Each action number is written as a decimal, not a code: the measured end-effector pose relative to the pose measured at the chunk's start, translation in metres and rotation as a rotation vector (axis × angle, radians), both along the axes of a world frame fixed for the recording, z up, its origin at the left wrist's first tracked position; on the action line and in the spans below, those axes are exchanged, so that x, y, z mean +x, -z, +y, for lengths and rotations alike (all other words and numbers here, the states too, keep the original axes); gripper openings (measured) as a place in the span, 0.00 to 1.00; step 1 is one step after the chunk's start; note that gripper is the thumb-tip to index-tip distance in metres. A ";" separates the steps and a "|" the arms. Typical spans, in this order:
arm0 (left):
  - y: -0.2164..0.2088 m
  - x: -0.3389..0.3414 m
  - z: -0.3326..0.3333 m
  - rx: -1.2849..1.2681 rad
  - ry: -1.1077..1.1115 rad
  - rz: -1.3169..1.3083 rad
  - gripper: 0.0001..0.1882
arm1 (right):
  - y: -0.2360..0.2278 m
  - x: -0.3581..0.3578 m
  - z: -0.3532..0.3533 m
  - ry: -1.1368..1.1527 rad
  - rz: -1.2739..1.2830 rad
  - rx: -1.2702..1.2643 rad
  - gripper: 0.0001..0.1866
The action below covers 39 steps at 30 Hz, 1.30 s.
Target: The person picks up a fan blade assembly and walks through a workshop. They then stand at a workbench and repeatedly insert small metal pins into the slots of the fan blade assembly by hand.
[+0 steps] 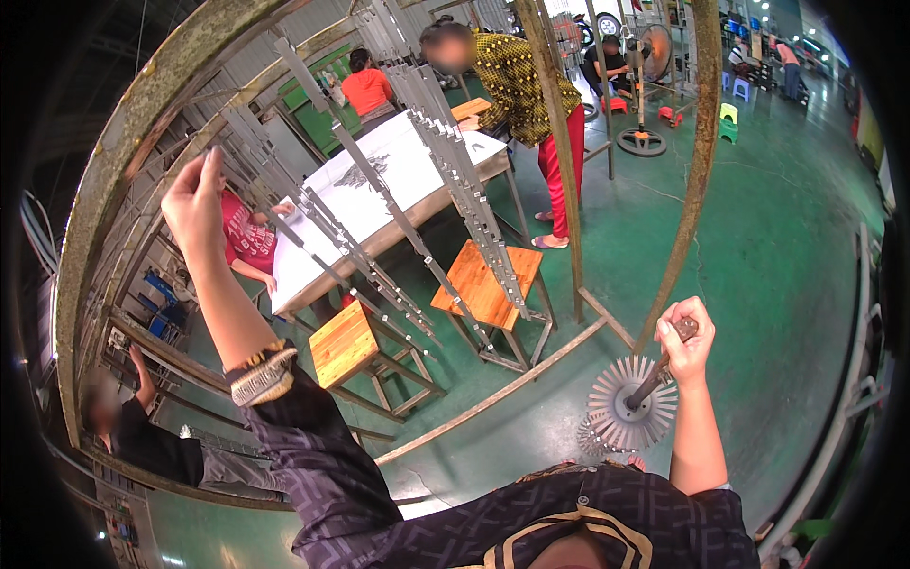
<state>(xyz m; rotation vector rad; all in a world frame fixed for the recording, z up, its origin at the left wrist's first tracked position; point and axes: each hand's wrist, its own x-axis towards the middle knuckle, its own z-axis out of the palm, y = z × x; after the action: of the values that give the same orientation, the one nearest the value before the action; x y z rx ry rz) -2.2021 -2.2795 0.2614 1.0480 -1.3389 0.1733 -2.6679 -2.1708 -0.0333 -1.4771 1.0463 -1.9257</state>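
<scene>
My left hand [196, 211] is raised at the left beside the upper bars of a metal rack [142, 161]. Its fingers are pinched together; what they hold, if anything, cannot be made out. At the right, my right hand [688, 339] is closed around the top of a dark rod [652, 381]. Lower on that rod is a round fan of flat grey metal strips [607, 398], with a second, smaller cluster [594, 434] beneath it. Rows of narrow grey metal strips [464, 180] hang from the rack in front of me.
Beyond the rack stands a white-topped table [408, 156], with people around it. Two wooden stools [343, 343] are below the hanging strips. A rusty rack post [700, 142] rises near my right hand. A floor fan [654, 52] stands at the back. Someone sits at the lower left.
</scene>
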 end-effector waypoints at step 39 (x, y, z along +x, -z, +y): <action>0.500 -0.201 0.114 0.773 0.802 -0.255 0.08 | -0.001 -0.001 -0.005 -0.183 -0.012 0.018 0.11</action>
<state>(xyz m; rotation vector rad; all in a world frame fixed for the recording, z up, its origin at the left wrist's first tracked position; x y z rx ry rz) -2.4033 -2.1657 -0.2384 1.0298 -2.0293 -0.8984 -2.6690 -2.1755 -0.0320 -1.4944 0.8882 -1.7900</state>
